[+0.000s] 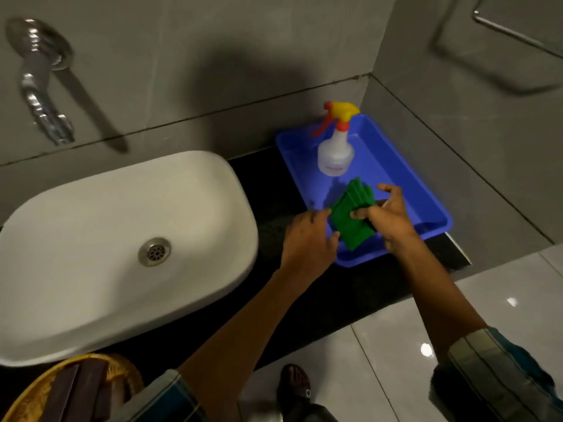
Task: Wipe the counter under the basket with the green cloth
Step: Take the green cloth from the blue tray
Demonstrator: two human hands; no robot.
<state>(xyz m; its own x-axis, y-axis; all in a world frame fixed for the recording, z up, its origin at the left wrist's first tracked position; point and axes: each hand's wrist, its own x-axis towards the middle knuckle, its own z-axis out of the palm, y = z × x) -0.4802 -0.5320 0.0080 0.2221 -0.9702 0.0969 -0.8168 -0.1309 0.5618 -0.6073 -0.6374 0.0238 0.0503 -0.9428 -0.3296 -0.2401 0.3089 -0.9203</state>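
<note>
Green cloth (353, 220) sits folded over the blue basket (405, 178), near its 6 o'clock rim. R hand (387, 216) pinches the cloth; L hand (310, 236) clasps the basket's 7 o'clock edge. Recommended: lift cloth clear w/ R, raise basket w/ L, keep spray bottle (335, 150) upright, wipe counter (274, 184) beneath.

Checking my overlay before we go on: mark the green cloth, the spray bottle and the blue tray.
green cloth (350, 220), head view, on its folded middle.
spray bottle (335, 155), head view, on the white body.
blue tray (396, 166), head view, on bare floor right of the bottle.
</note>
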